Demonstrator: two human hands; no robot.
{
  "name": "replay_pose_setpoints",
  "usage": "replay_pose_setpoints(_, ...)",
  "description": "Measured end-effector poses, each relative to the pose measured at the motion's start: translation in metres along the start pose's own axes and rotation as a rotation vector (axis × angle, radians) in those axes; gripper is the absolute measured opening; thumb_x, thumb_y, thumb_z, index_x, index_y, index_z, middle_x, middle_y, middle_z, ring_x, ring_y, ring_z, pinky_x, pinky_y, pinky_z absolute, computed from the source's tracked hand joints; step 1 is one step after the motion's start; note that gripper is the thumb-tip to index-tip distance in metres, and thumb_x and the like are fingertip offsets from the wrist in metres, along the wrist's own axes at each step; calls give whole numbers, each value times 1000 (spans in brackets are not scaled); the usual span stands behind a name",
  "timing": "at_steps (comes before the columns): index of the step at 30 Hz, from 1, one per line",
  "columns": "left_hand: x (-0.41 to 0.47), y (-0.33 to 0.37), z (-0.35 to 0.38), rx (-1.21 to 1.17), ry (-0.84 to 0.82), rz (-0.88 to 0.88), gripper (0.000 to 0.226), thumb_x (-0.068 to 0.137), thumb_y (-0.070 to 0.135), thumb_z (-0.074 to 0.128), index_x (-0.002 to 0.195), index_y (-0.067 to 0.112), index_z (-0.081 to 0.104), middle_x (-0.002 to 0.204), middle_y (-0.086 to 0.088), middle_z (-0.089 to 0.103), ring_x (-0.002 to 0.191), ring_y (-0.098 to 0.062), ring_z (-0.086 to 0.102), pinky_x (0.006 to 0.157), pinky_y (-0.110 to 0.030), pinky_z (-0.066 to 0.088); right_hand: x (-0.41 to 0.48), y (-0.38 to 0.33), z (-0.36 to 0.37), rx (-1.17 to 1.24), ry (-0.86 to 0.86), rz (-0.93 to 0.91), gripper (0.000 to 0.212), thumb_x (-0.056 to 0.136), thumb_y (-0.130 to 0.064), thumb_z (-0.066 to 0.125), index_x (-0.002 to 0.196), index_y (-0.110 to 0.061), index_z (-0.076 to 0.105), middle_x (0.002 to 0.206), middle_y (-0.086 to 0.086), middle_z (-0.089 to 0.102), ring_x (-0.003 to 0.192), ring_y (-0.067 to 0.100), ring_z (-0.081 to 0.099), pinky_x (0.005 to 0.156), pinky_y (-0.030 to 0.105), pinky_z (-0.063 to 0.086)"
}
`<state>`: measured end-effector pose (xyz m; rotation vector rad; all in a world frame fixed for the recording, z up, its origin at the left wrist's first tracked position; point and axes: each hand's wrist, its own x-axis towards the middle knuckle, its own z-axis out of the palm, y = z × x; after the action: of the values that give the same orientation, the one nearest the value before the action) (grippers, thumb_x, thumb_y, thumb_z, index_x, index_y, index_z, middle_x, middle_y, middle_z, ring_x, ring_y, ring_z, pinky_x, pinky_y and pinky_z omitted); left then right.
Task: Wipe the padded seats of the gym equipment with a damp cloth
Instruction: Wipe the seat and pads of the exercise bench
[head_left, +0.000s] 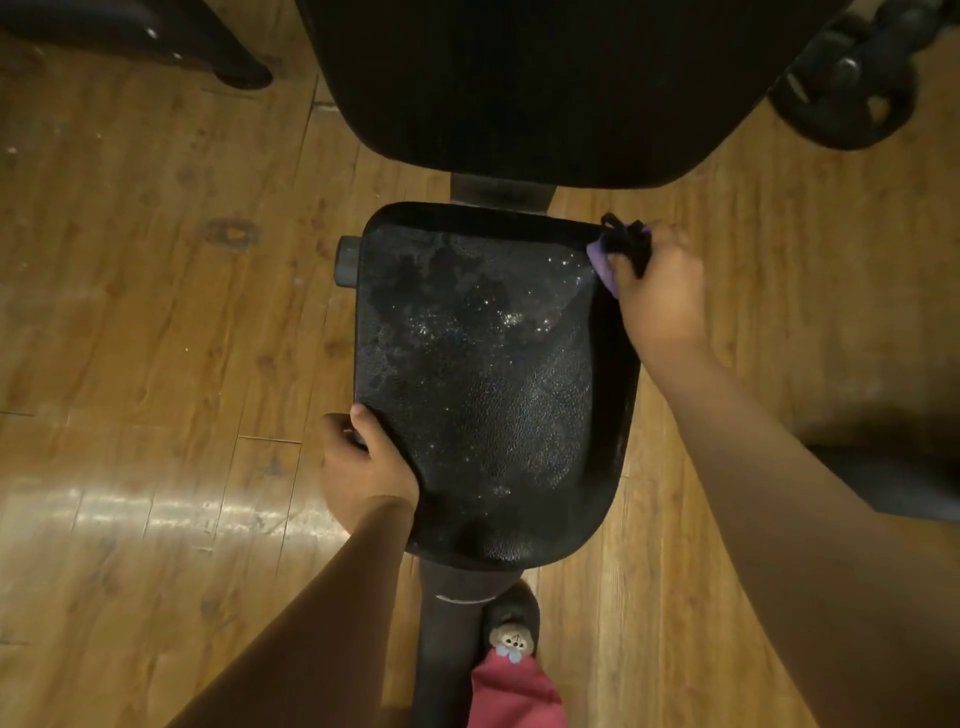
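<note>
A black padded seat (483, 384) fills the middle of the head view, its textured top wet and speckled with shiny droplets and pale smears. My left hand (363, 462) grips the seat's near left edge, thumb on top. My right hand (657, 291) is at the far right corner, shut on a purple and black cloth (615, 249) pressed against the seat's rim. Beyond the seat lies a larger black padded backrest (519, 88), dry-looking and dark.
The bench's dark frame post (447, 623) runs down below the seat, beside my slippered foot (511, 629). A grey knob (347, 260) sticks out at the seat's left. Black weight plates (847, 88) lie far right, another machine's black foot (228, 62) far left, on a wooden floor (156, 312).
</note>
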<state>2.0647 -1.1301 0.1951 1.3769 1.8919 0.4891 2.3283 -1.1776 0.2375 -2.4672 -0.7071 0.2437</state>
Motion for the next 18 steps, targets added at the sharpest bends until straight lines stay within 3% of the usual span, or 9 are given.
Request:
replay_pose_setpoints(4,0,2,-1,-2,-9,-14,25,103,33,34,92,13,44,71,11,43,71,-21,43,63,-31,29,-3,-2,-7,15,-60,16,47,91,-51,55,117,-12,58,110,-2,55,100,11,52,79,23,42)
replay_pose_setpoints(9,3,-3,1,-7,-10,-5,27,103,35,34,92,13,45,72,5,47,75,-25,48,63,-32,30,1,1,-13,78,-81,46,51,102,-49,27,109,-15,64,98,3,59,92,15,56,72,23,37)
replay_pose_setpoints(11,3,-4,1,-13,-15,7,29,102,38,33,93,14,46,76,2,49,77,-25,48,64,-32,30,4,0,-8,63,-73,45,47,100,-51,34,105,-17,66,96,2,61,90,15,58,69,23,39)
replay_pose_setpoints(14,3,-6,2,-28,-6,38,44,92,49,27,97,11,50,83,-3,55,80,-25,49,66,-32,31,8,4,-2,100,-88,35,50,84,-64,50,107,-23,67,104,-1,66,92,10,63,78,23,51)
replay_pose_setpoints(18,3,-7,2,-30,-3,43,50,87,51,24,97,9,51,82,-5,55,77,-24,49,65,-31,30,8,5,-8,-65,-132,-101,47,84,-42,68,122,-15,59,116,1,56,97,8,54,80,11,39)
